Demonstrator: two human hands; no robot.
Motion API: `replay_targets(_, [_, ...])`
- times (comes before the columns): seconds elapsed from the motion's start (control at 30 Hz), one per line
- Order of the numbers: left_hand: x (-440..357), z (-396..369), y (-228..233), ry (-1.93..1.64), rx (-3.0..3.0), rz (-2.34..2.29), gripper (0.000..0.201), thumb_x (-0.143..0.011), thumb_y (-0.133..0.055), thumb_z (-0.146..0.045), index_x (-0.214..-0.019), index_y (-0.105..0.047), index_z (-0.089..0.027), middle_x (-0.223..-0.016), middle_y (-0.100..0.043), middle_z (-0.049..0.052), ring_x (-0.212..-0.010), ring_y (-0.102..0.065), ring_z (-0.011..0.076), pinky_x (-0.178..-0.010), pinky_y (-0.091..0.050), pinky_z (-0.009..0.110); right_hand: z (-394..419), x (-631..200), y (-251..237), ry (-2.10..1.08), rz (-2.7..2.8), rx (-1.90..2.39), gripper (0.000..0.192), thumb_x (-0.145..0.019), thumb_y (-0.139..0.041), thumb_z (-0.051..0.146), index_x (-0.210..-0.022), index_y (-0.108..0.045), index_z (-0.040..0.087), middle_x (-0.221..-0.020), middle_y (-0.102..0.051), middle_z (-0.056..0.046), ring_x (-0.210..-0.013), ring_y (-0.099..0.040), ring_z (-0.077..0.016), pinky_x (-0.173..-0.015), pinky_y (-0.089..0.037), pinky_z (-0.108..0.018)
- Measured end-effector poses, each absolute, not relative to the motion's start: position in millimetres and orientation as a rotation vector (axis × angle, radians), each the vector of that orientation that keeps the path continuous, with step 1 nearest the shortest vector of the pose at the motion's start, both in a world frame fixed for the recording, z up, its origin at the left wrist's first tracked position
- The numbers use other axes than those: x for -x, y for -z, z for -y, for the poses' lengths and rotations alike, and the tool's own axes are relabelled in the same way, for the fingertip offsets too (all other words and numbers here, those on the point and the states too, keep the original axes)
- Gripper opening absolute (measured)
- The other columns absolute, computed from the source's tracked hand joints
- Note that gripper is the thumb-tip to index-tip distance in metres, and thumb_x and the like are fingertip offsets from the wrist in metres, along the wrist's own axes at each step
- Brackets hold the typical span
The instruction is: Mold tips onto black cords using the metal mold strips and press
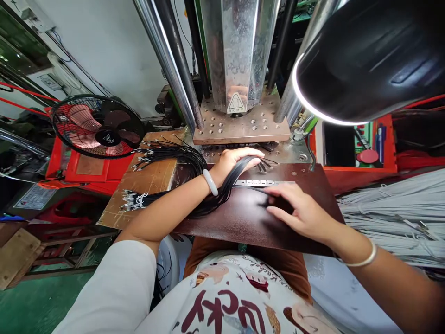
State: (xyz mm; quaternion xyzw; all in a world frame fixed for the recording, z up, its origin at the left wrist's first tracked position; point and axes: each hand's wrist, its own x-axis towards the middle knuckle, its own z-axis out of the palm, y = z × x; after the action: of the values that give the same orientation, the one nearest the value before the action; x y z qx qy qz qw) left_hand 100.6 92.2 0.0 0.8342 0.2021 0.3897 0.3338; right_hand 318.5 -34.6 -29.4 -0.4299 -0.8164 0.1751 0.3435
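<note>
My left hand [231, 163] is closed around a bundle of black cables [233, 181], its fingers near the front of the press's lower plate. The cables' thin ends poke out past the fingertips to the right. From there the bundle bends back under my left forearm to the board on the left, where metal-tipped ends [129, 200] lie, partly tied with white string. My right hand [299, 206] hovers over the brown work surface [222, 225], thumb and fingers apart. A single dark strand reaches toward its slightly blurred fingertips; whether they touch it I cannot tell.
A press with a drilled copper-coloured plate [239, 132] and a hand-warning label stands just beyond my hands. A slotted metal strip [264, 183] lies before it. A black lamp [368, 60] hangs at upper right, a fan [104, 130] stands left, and white cables [392, 208] are piled right.
</note>
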Motion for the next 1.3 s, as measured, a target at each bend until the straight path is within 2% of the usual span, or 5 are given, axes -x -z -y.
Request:
replay_targets(0.23, [-94,-88,5,-0.976,-2.091,-0.589,0.038,-0.095,-0.052,-0.045,-0.101,-0.071,-0.012,-0.102,-0.074,0.011,-0.096,-0.069,0.0174,-0.090,-0.053,0.028,50,-354,39,0.078,2.322,1.261,0.021,-0.090,-0.053,0.022,-0.105,-0.068,0.019,-0.088,-0.065,-0.009,-0.085,-0.060,-0.0257,-0.074,-0.047,-0.040])
replay_targets(0.43, [-102,-91,1,-0.986,-2.242,-0.612,0.028,-0.094,-0.056,-0.035,-0.098,-0.072,-0.012,-0.101,-0.075,0.009,-0.094,-0.071,0.0158,-0.090,-0.053,0.025,-7,-330,27,-0.212,1.982,1.340,0.034,-0.085,-0.061,0.028,-0.117,-0.064,0.017,-0.114,-0.068,-0.012,-0.106,-0.062,-0.0286,-0.092,-0.049,-0.042])
replay_targets(0.6, [-114,-97,10,-0.959,-2.297,-0.618,0.020,-0.090,-0.062,-0.025,-0.101,-0.073,-0.012,-0.104,-0.075,0.008,-0.095,-0.071,0.0152,-0.091,-0.053,0.024,-45,-301,43,-0.607,2.020,1.483,0.021,-0.085,-0.057,0.031,-0.084,-0.073,0.017,-0.079,-0.073,-0.004,-0.072,-0.066,-0.0236,-0.067,-0.049,-0.034])
replay_targets(0.97, [-104,-77,19,-1.144,-2.336,-0.731,0.017,-0.089,-0.062,-0.021,-0.094,-0.076,-0.013,-0.093,-0.077,0.007,-0.081,-0.073,0.0157,-0.079,-0.056,0.024,-11,-317,48,-0.113,1.950,1.122,0.022,-0.093,-0.050,0.023,-0.095,-0.072,0.022,-0.085,-0.072,-0.008,-0.079,-0.063,-0.0218,-0.075,-0.053,-0.039])
replay_targets(1.3, [-101,-70,34,-0.694,-2.453,-0.776,0.018,-0.090,-0.054,-0.013,-0.090,-0.072,-0.013,-0.088,-0.075,0.006,-0.082,-0.070,0.0155,-0.081,-0.053,0.025,-11,-307,49,-0.445,1.981,0.981,0.017,-0.093,-0.056,0.023,-0.101,-0.071,0.023,-0.087,-0.071,-0.006,-0.081,-0.064,-0.0195,-0.073,-0.054,-0.035])
